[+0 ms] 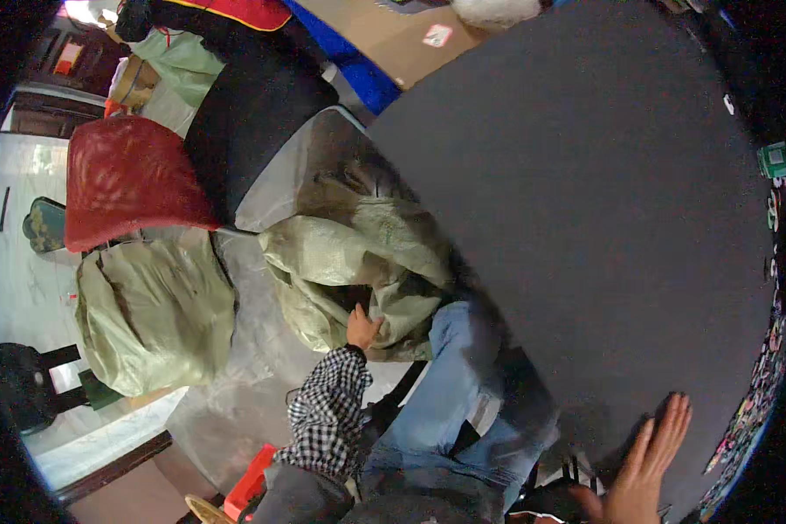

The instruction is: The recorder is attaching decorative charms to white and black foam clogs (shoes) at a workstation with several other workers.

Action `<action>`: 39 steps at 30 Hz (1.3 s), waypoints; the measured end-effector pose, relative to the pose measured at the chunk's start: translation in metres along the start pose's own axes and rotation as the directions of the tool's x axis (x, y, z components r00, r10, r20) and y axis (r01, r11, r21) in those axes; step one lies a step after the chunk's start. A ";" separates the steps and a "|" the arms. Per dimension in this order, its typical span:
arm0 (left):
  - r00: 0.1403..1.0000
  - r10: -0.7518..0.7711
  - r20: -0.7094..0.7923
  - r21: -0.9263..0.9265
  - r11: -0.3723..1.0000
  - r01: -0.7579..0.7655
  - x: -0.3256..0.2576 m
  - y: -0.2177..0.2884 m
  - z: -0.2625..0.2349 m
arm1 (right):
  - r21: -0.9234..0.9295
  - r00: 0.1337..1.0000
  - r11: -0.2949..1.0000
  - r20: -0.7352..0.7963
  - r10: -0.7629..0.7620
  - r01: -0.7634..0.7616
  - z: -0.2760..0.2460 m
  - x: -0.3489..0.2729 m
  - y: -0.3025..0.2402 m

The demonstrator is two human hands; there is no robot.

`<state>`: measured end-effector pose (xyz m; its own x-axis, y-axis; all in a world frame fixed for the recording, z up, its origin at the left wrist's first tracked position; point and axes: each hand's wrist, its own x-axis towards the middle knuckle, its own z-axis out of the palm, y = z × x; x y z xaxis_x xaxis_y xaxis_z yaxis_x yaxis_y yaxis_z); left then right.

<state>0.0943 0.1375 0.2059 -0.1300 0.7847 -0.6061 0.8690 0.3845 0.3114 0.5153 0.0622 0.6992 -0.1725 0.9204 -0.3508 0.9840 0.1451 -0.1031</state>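
A pale green woven sack [349, 249] lies with its dark mouth gaping, just left of the tabletop. My left hand [363, 330] is at the near edge of that mouth, thumb and forefinger spread, with nothing visible between them. Its other fingers are hard to make out. A black-and-white checked sleeve covers the left forearm. On the right, my right hand [644, 467] lies with fingers stretched out on the dark grey tabletop [603, 210], near its front edge, holding nothing.
A second green sack [162, 310] stands at the left below a red chair back [135, 179]. My legs in blue jeans [437, 402] are between the open sack and the table. A red object [251, 480] sits low left. Cardboard [410, 35] lies at the far side.
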 end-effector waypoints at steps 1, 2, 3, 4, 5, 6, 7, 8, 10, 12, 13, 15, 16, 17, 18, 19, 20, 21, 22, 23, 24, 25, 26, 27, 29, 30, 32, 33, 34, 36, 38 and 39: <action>1.000 0.007 -0.006 -0.012 1.000 -0.007 0.009 -0.012 0.008 | -0.019 0.999 1.000 -0.029 0.019 -0.020 0.000 0.000 -0.006; 1.000 0.006 0.004 -0.071 0.997 -0.006 0.016 -0.024 0.014 | -0.043 1.000 0.999 -0.020 0.020 -0.021 0.004 0.001 -0.011; 0.999 0.020 0.034 -0.139 0.990 -0.015 0.019 -0.022 0.025 | -0.072 0.999 0.997 -0.018 0.035 -0.036 0.009 0.000 -0.018; 0.974 -0.105 0.199 -0.232 0.961 0.151 0.022 -0.017 0.036 | -0.099 0.992 0.988 -0.035 0.118 -0.121 0.015 -0.002 -0.027; 0.976 -0.089 0.201 -0.256 0.957 0.140 0.025 -0.020 0.042 | -0.120 0.981 0.974 -0.060 0.187 -0.193 0.016 -0.004 -0.034; 0.961 -0.037 0.274 -0.225 0.969 0.101 0.023 -0.037 0.038 | -0.143 0.985 0.977 -0.094 0.147 -0.160 0.019 0.000 -0.037; 0.939 0.011 0.344 -0.197 0.979 0.061 0.019 -0.056 0.034 | -0.147 0.988 0.980 -0.105 0.118 -0.133 0.024 0.002 -0.040; 0.965 0.117 0.233 -0.205 0.976 -0.069 0.011 -0.069 0.043 | -0.093 0.985 0.989 -0.142 0.100 -0.114 0.028 0.003 -0.044; 0.947 0.223 0.232 -0.304 0.941 -0.147 -0.023 -0.038 0.038 | -0.033 0.975 0.991 -0.184 0.125 -0.133 0.031 -0.002 -0.072; 0.950 0.309 0.046 -0.350 0.896 -0.274 -0.055 -0.043 0.033 | -0.064 0.958 0.982 -0.241 0.157 -0.177 0.038 -0.014 -0.101; 0.945 0.326 0.040 -0.368 0.884 -0.289 -0.069 -0.033 0.021 | -0.073 0.934 0.966 -0.285 0.217 -0.247 0.045 -0.018 -0.113; 0.899 0.428 -0.097 -0.534 0.740 -0.410 -0.096 -0.024 -0.010 | 0.019 0.916 0.999 -0.398 0.052 -0.048 0.056 -0.013 -0.161; 0.912 0.405 -0.070 -0.535 0.756 -0.377 -0.104 -0.032 -0.016 | 0.011 0.935 0.998 -0.349 -0.060 0.068 0.060 -0.002 -0.189; 0.910 0.405 -0.084 -0.541 0.748 -0.383 -0.112 -0.032 -0.020 | 0.044 0.926 0.964 -0.292 -0.239 0.262 0.070 0.010 -0.205; 0.878 0.465 -0.114 -0.501 0.736 -0.455 -0.120 -0.031 -0.030 | 0.140 0.901 0.914 -0.277 -0.332 0.380 0.105 0.022 -0.211; 0.841 0.523 -0.137 -0.456 0.720 -0.523 -0.130 -0.028 -0.039 | 0.259 0.899 0.865 -0.211 -0.383 0.430 0.134 0.037 -0.224; 0.841 0.514 -0.168 -0.432 0.728 -0.532 -0.143 -0.029 -0.047 | 0.312 0.883 0.826 -0.145 -0.447 0.470 0.164 0.057 -0.235; 0.838 0.519 -0.171 -0.424 0.729 -0.538 -0.150 -0.031 -0.051 | 0.301 0.856 0.803 -0.142 -0.496 0.515 0.198 0.079 -0.243; 0.814 0.551 -0.186 -0.425 0.702 -0.572 -0.159 -0.026 -0.055 | 0.278 0.839 0.793 -0.134 -0.527 0.542 0.222 0.095 -0.246; 0.799 0.568 -0.198 -0.418 0.688 -0.593 -0.166 -0.026 -0.059 | 0.231 0.835 0.803 -0.126 -0.535 0.550 0.243 0.110 -0.253; 0.869 0.493 -0.037 -0.356 0.806 -0.473 -0.177 -0.017 -0.071 | 0.179 0.837 0.818 -0.115 -0.534 0.547 0.259 0.124 -0.254; 0.866 0.498 -0.040 -0.347 0.806 -0.480 -0.183 -0.018 -0.074 | 0.178 0.838 0.819 -0.125 -0.531 0.546 0.276 0.144 -0.258; 0.833 0.547 -0.082 -0.366 0.761 -0.535 -0.188 -0.019 -0.071 | 0.280 0.904 0.861 -0.082 -0.419 0.424 0.293 0.165 -0.258; 0.804 0.581 -0.127 -0.381 0.720 -0.580 -0.193 -0.026 -0.067 | 0.378 0.949 0.876 -0.025 -0.315 0.300 0.302 0.178 -0.265; 0.789 0.592 -0.166 -0.456 0.663 -0.593 -0.212 -0.032 -0.065 | 0.322 0.975 0.921 -0.101 -0.197 0.220 0.298 0.181 -0.286; 0.767 0.620 -0.163 -0.487 0.626 -0.609 -0.226 -0.027 -0.068 | 0.266 0.981 0.958 -0.185 -0.059 0.108 0.293 0.176 -0.292; 0.739 0.669 -0.080 -0.426 0.647 -0.633 -0.233 -0.030 -0.052 | 0.183 0.998 0.982 0.011 -0.054 0.051 0.300 0.178 -0.284; 0.729 0.680 -0.074 -0.429 0.638 -0.639 -0.237 -0.026 -0.053 | 0.202 0.991 0.978 0.133 0.033 -0.059 0.315 0.184 -0.269; 0.690 0.720 -0.078 -0.446 0.593 -0.670 -0.242 -0.019 -0.057 | 0.294 0.986 0.946 0.129 0.102 -0.137 0.334 0.190 -0.247; 0.681 0.732 -0.035 -0.488 0.582 -0.651 -0.240 -0.028 -0.062 | 0.421 0.999 0.906 0.015 0.038 -0.041 0.335 0.192 -0.233; 0.665 0.744 -0.062 -0.469 0.566 -0.678 -0.237 -0.040 -0.064 | 0.469 0.996 0.882 -0.085 -0.004 0.044 0.331 0.190 -0.231; 0.657 0.749 -0.092 -0.440 0.561 -0.701 -0.236 -0.052 -0.068 | 0.582 0.998 0.812 -0.061 0.006 0.031 0.316 0.186 -0.242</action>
<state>0.0479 -0.0346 0.3823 0.5215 0.8476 -0.0977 0.3689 -0.1207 0.9216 0.2307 0.0837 0.3652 -0.1637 0.9418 -0.2937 0.7685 -0.0649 -0.6365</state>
